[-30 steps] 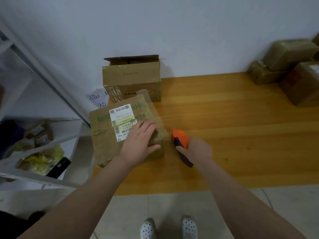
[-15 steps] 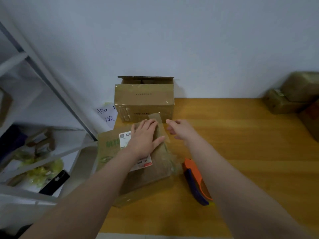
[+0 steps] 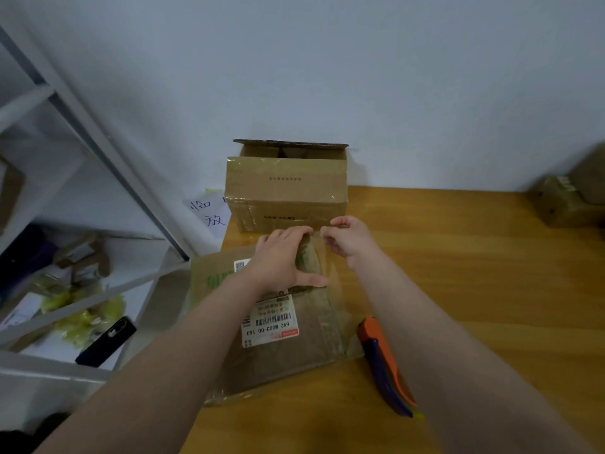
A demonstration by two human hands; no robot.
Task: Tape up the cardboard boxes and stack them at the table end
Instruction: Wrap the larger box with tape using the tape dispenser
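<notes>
A flat cardboard box [image 3: 288,358] with a white shipping label lies at the left end of the wooden table [image 3: 474,290]. My left hand [image 3: 281,260] presses flat on its far top, fingers spread. My right hand [image 3: 348,239] pinches the far end of a strip of clear tape [image 3: 330,276] that runs along the box's right edge. An orange and blue tape dispenser [image 3: 384,362] lies on the table just right of the box, under my right forearm. A second box [image 3: 286,188] with raised flaps stands behind, against the wall.
A white shelf unit [image 3: 82,257] with a black phone [image 3: 106,340] and yellow-green bags stands left of the table. A handwritten paper note [image 3: 209,213] hangs beside the far box. Taped brown boxes [image 3: 569,201] sit at the table's far right. The wall is close behind.
My right hand let go of the tape dispenser, which now lies on the table, and reached forward to pinch the tape end. My left hand slid toward the box's far edge.
</notes>
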